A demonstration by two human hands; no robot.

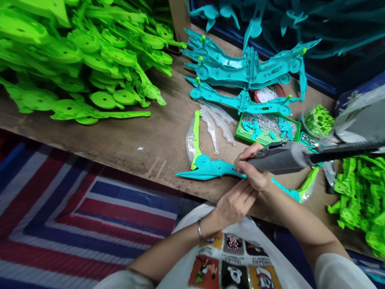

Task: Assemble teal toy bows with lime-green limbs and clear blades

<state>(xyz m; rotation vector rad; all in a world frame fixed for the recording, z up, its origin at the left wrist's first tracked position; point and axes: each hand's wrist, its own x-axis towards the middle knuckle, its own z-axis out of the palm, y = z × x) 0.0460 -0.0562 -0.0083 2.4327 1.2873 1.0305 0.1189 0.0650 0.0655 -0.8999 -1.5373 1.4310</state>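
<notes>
A turquoise plastic bow-shaped toy body (pixel 207 168) lies along the table edge, with a lime green limb (pixel 196 140) and clear plastic fin at its left end. Its other limb (pixel 308 182) shows past my forearm on the right. Wrapped around a grey electric screwdriver (pixel 276 158), my right hand (pixel 252 170) is closed above the middle of the body. The driver's tip is hidden by my hand. My left hand (pixel 236 202), fingers together, is closed at the body's near edge just below; its fingertips are partly covered.
Turquoise half-shells (pixel 222 72) lie stacked behind. A green tray (pixel 260 138) holds screws and small turquoise pieces. Clear fins (pixel 212 126) lie nearby. Lime green parts are heaped in a left pile (pixel 105 60) and a right pile (pixel 357 196). A tub (pixel 319 120) holds small green pieces.
</notes>
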